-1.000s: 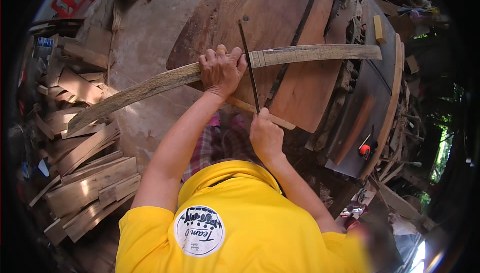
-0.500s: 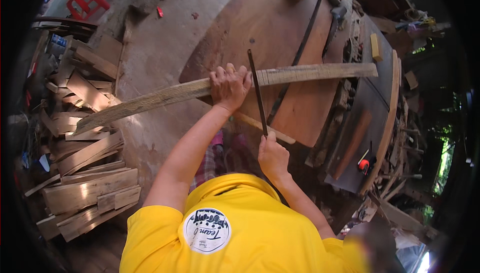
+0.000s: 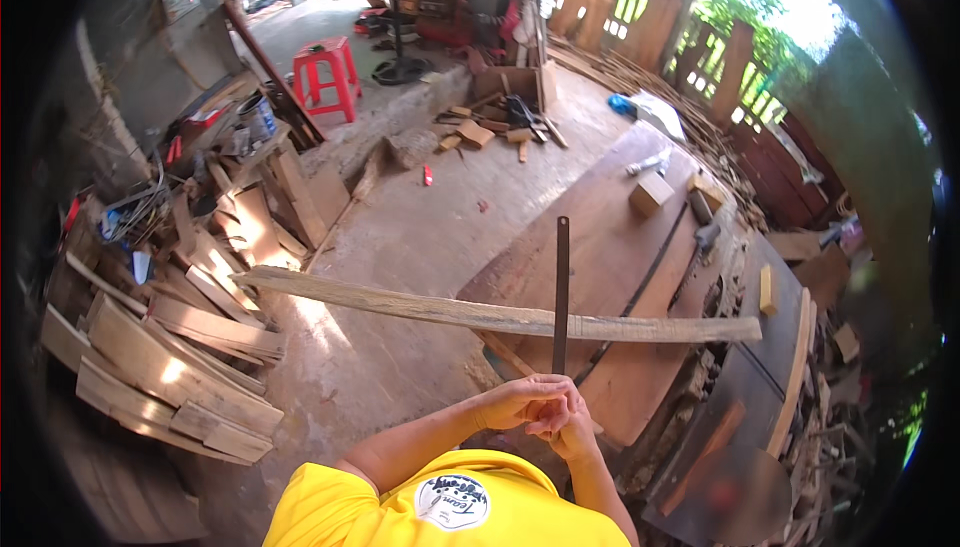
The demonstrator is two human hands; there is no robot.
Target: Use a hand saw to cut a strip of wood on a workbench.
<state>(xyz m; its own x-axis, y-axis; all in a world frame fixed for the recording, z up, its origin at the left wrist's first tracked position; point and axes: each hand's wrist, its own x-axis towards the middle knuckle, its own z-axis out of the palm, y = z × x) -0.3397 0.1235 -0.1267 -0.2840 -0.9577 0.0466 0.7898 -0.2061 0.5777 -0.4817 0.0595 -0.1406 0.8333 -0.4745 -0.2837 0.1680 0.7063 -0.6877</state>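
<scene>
A long dark flat saw blade (image 3: 561,292) with a small hole near its tip stands up from my hands. My right hand (image 3: 570,431) is closed around its lower end. My left hand (image 3: 522,400) has its fingers bent against the right one, at the blade's base; what they grip, if anything, is hidden. Behind the blade, a long, slightly curved wooden strip (image 3: 430,309) lies crosswise, its right part over a large brown wooden slab (image 3: 540,237). Neither hand touches the strip.
Stacked wood offcuts (image 3: 170,362) fill the left side. A red stool (image 3: 328,79) stands beyond them. On the slab sit a wooden block (image 3: 651,194) and a dark long bar (image 3: 645,287). To the right is a dark board (image 3: 735,417) with a yellowish block (image 3: 768,290).
My left hand has let go of the wooden strip and come back to the right hand. The blade now stands more upright, its broad face showing. The view has tilted up.
</scene>
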